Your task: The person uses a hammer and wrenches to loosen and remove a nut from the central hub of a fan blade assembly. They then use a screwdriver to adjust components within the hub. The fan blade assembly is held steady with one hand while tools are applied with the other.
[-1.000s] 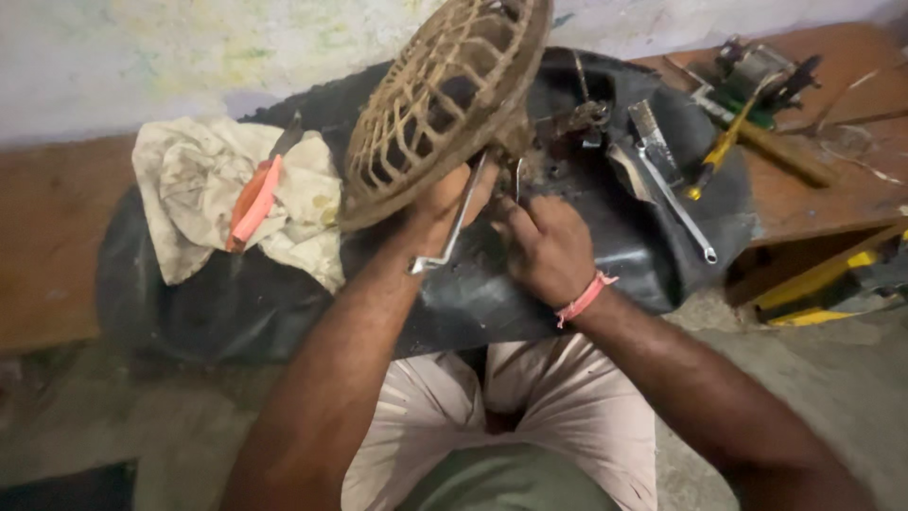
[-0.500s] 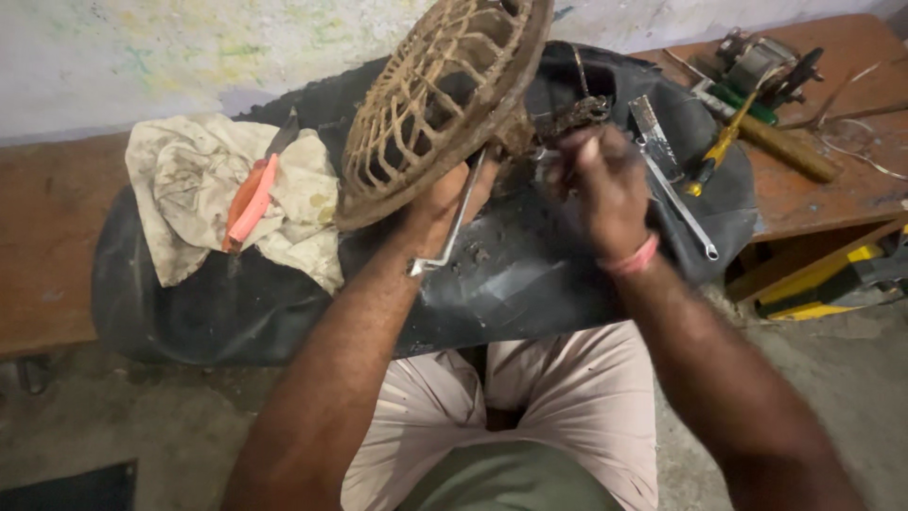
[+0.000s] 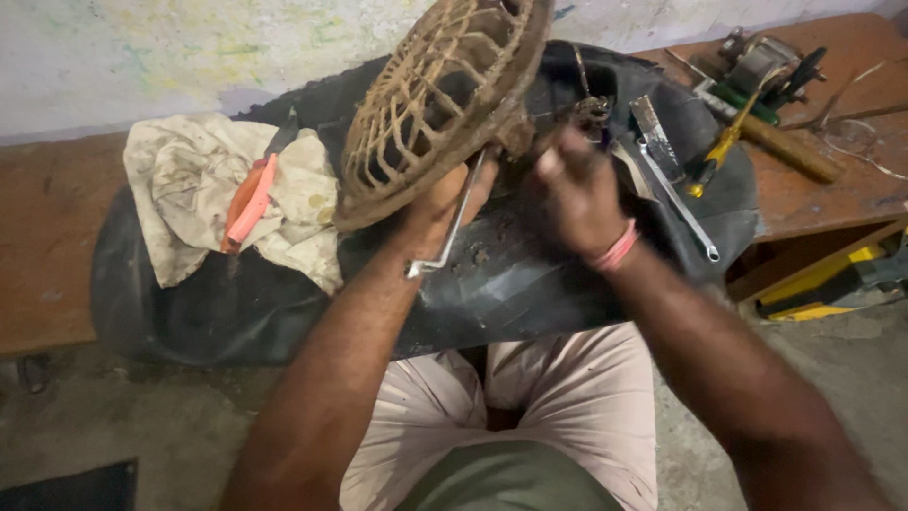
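A rusty round fan guard (image 3: 430, 99) of wire grille stands tilted over a black rubber sheet (image 3: 530, 284). My left hand (image 3: 437, 203) grips the guard's lower rim, and a bent metal rod (image 3: 452, 227) runs down past its fingers. My right hand (image 3: 579, 194), with a pink band at the wrist, is at the dirty hub just right of the guard, its fingers closed and blurred; what it pinches is hidden. A small greasy part (image 3: 591, 112) sits just above that hand.
A stained cloth (image 3: 203, 189) with an orange-pink handled tool (image 3: 248, 201) lies at left on the wooden bench (image 3: 47, 237). A spanner (image 3: 681, 203), a yellow-handled screwdriver (image 3: 724, 144), a wooden-handled tool (image 3: 790, 147) and a small motor (image 3: 757, 61) lie at right.
My right hand has moved up from near the rod to the hub beside the guard. The left hand keeps its hold on the guard.
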`<state>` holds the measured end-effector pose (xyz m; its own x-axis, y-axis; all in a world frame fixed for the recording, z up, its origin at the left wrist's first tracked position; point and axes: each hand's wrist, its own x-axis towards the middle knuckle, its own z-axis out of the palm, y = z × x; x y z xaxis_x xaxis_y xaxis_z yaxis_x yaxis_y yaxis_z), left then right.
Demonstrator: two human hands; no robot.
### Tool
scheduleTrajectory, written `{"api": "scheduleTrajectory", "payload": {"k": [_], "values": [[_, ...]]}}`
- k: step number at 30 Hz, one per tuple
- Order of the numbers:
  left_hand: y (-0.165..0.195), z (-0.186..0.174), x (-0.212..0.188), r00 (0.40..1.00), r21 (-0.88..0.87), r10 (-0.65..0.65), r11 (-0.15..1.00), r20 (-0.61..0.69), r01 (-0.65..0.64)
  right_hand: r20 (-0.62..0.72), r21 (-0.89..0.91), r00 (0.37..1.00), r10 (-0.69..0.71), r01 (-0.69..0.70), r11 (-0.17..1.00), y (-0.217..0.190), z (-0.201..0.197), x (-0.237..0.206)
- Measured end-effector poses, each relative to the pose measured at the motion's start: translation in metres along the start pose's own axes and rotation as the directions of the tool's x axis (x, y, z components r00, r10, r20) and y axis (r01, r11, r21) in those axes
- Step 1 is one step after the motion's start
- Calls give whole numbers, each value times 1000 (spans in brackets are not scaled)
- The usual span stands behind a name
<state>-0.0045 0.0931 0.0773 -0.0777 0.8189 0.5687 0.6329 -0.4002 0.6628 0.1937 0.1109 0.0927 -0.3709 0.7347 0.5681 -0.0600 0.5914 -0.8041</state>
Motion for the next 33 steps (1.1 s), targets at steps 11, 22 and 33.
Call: {"api": "scheduleTrajectory", "payload": {"k": [11, 22, 33], "values": [[-12, 5, 0, 997, 121, 74, 990, -30, -70, 200, -725, 953, -229, 301, 619, -11, 39, -27], [-2, 1, 3, 990, 94, 111, 990, -83, -103, -75, -13, 993, -92, 91, 996, -7, 8, -34], [10, -6, 3, 996, 131, 72, 989, -61, -63, 70, 473, 974, 215, -222, 853, 26, -17, 7]]}}
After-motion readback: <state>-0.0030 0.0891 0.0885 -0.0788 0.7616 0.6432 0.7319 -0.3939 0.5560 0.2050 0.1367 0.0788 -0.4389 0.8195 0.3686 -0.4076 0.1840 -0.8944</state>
